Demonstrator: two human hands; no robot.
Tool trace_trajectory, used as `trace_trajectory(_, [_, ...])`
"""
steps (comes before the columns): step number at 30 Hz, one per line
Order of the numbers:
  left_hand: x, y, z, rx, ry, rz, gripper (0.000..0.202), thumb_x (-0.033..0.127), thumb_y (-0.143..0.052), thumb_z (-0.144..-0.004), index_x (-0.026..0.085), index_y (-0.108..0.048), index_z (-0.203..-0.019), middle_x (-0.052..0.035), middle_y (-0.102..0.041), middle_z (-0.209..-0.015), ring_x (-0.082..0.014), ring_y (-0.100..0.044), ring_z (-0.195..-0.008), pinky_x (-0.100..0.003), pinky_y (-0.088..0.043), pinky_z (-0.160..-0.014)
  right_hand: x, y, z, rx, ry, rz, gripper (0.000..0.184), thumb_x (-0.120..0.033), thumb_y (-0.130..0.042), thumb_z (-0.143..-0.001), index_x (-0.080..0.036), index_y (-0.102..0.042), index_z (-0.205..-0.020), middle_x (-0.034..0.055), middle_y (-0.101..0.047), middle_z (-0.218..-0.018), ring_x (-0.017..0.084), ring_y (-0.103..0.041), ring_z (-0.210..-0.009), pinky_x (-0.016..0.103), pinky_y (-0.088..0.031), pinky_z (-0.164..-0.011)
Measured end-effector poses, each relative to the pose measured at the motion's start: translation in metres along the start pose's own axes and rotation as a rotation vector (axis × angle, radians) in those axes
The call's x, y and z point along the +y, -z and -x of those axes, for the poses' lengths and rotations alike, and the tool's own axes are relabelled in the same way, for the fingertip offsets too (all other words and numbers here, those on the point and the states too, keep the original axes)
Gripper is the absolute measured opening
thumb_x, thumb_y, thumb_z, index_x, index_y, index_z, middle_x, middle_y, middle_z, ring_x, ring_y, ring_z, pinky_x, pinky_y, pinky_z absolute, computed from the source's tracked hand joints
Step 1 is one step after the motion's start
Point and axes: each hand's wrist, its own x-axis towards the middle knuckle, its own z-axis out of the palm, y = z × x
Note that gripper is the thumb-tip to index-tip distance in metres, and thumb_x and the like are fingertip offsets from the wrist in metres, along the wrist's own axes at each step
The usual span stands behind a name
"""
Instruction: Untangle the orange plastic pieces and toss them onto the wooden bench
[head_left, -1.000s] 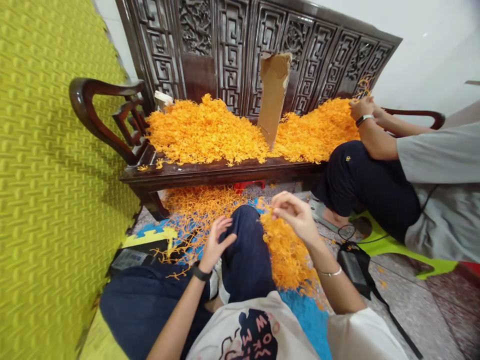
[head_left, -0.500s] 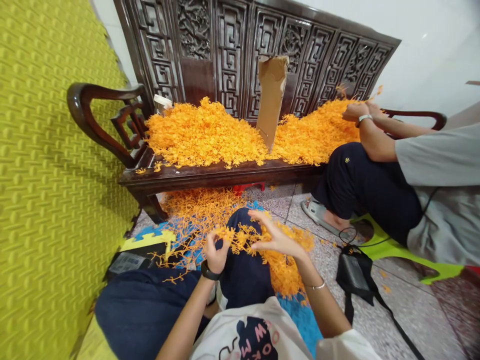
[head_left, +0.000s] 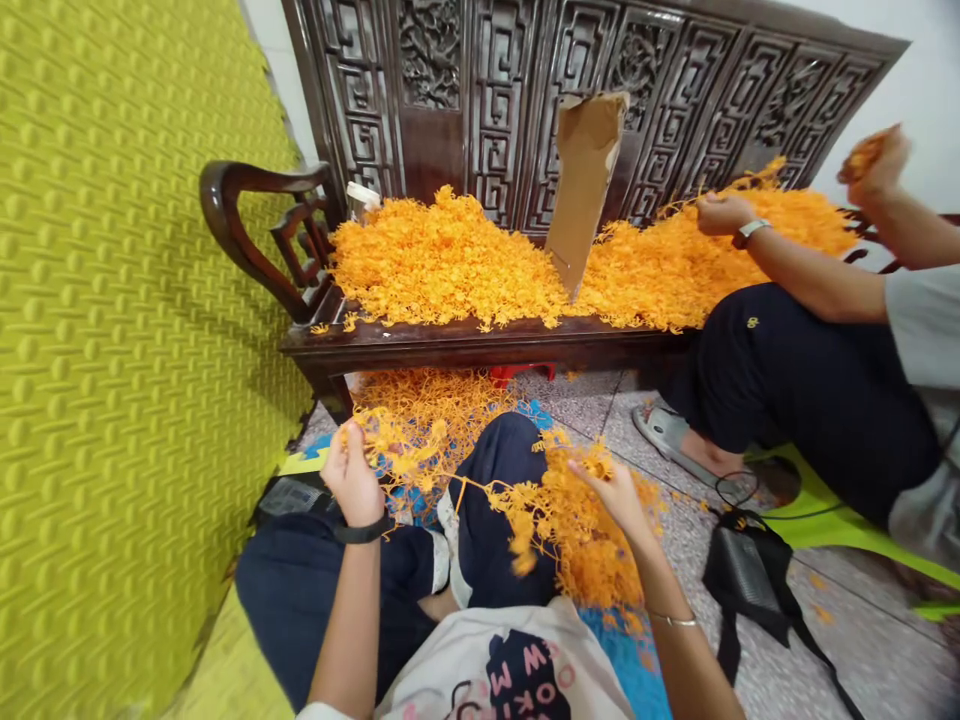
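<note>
My left hand (head_left: 352, 475) is raised over my left leg, its fingers closed on one end of a thin, branching orange plastic strand (head_left: 463, 484). The strand crosses above my knee and bears clusters of small orange pieces. At its other side my right hand (head_left: 611, 490) pinches orange pieces, some of them dangling and blurred below the fingers. Under and beside my right hand lies a heap of orange pieces (head_left: 596, 560). More thin orange branches (head_left: 427, 395) lie on the floor beneath the bench. Exact contact at both sets of fingertips is partly hidden.
A dark carved wooden bench (head_left: 465, 345) bears orange piles (head_left: 450, 260) parted by an upright cardboard strip (head_left: 586, 195). A co-worker (head_left: 810, 370) sits at right, hands over the far pile. A black strapped pouch (head_left: 746, 570) lies on the floor; yellow foam matting (head_left: 127, 300) stands left.
My hands have moved apart, the left one leftward, and the orange strand now stretches between them. The view has shifted. The co-worker's hands have separated, one lifted to the right.
</note>
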Motion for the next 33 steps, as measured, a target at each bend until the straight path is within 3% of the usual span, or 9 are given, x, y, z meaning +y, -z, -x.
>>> trace_trajectory(4, [0.015,0.004,-0.007,-0.1,0.107,0.139,0.037,0.046,-0.07,-0.069,0.014,-0.065,-0.087,0.0015,-0.062,-0.066,-0.0071,-0.053,-0.041,-0.02,-0.044,-0.045,0.017,0.016,0.003,0.087,-0.053,0.051,0.048,-0.06,-0.063,-0.065,-0.013,-0.063,-0.076,0.0089,-0.065,-0.075,0.024,-0.061,-0.072,0.039,-0.048,-0.072])
trace_trajectory(8, [0.031,0.001,0.0,-0.171,0.144,0.237,0.037,0.043,-0.072,-0.068,0.013,-0.068,-0.089,-0.0016,-0.065,-0.072,-0.0082,-0.056,-0.044,-0.021,-0.047,-0.045,0.004,0.024,0.015,0.185,-0.013,0.178,0.069,-0.058,-0.07,-0.058,-0.014,-0.057,-0.11,0.015,-0.058,-0.113,0.035,-0.05,-0.11,0.056,-0.033,-0.096])
trace_trajectory(10, [0.039,-0.003,0.004,-0.212,0.163,0.24,0.038,0.043,-0.072,-0.068,0.013,-0.068,-0.091,-0.0005,-0.063,-0.068,-0.0088,-0.056,-0.045,-0.02,-0.047,-0.045,-0.013,0.019,0.023,0.084,0.084,0.136,0.077,-0.052,-0.072,-0.062,-0.019,-0.045,-0.127,0.0134,-0.047,-0.131,0.033,-0.04,-0.124,0.054,-0.025,-0.105])
trace_trajectory(13, [0.05,-0.006,0.007,-0.174,0.128,0.259,0.034,0.042,-0.073,-0.068,0.014,-0.067,-0.087,0.0008,-0.062,-0.069,-0.0077,-0.055,-0.049,-0.018,-0.046,-0.043,-0.037,-0.005,0.033,-0.298,0.192,-0.078,0.074,-0.044,-0.069,-0.072,-0.026,-0.035,-0.135,0.0089,-0.048,-0.133,0.024,-0.042,-0.125,0.043,-0.029,-0.107])
trace_trajectory(15, [0.056,-0.006,0.006,-0.078,0.047,0.271,0.03,0.04,-0.074,-0.068,0.014,-0.066,-0.081,0.0005,-0.063,-0.074,-0.0065,-0.055,-0.051,-0.017,-0.044,-0.042,-0.046,-0.026,0.035,-0.512,0.203,-0.068,0.057,-0.042,-0.069,-0.074,-0.026,-0.049,-0.125,0.0069,-0.058,-0.12,0.024,-0.05,-0.116,0.042,-0.033,-0.103])
trace_trajectory(17, [0.062,-0.004,0.003,-0.037,-0.009,0.284,0.027,0.036,-0.073,-0.069,0.014,-0.064,-0.081,0.0021,-0.062,-0.067,-0.0056,-0.051,-0.045,-0.016,-0.04,-0.038,-0.047,-0.042,0.034,-0.564,0.176,0.011,0.036,-0.041,-0.068,-0.075,-0.022,-0.062,-0.105,0.0063,-0.065,-0.105,0.025,-0.057,-0.103,0.043,-0.037,-0.098])
trace_trajectory(23, [0.083,-0.001,-0.008,-0.068,-0.064,0.43,0.024,0.034,-0.071,-0.069,0.016,-0.059,-0.079,0.008,-0.051,-0.043,-0.0062,-0.039,-0.034,-0.018,-0.03,-0.034,-0.047,-0.035,0.03,-0.313,0.094,-0.038,0.03,-0.043,-0.07,-0.071,-0.018,-0.063,-0.085,0.0052,-0.067,-0.093,0.024,-0.061,-0.093,0.033,-0.045,-0.086])
trace_trajectory(29, [0.105,-0.021,-0.023,-0.162,-0.094,0.586,0.015,0.027,-0.066,-0.073,0.018,-0.056,-0.08,0.0096,-0.045,-0.042,-0.0057,-0.031,-0.032,-0.019,-0.024,-0.033,-0.058,-0.028,0.038,-0.416,0.157,0.012,0.022,-0.04,-0.066,-0.075,-0.019,-0.063,-0.081,0.0025,-0.065,-0.081,0.02,-0.062,-0.079,0.029,-0.046,-0.075])
trace_trajectory(33, [0.12,-0.038,-0.03,-0.235,-0.135,0.604,0.014,0.026,-0.066,-0.072,0.019,-0.056,-0.079,0.0096,-0.042,-0.043,-0.0055,-0.029,-0.033,-0.019,-0.023,-0.035,-0.062,-0.027,0.04,-0.353,0.179,0.051,0.022,-0.04,-0.064,-0.076,-0.018,-0.06,-0.072,0.0021,-0.065,-0.074,0.019,-0.062,-0.074,0.028,-0.046,-0.07])
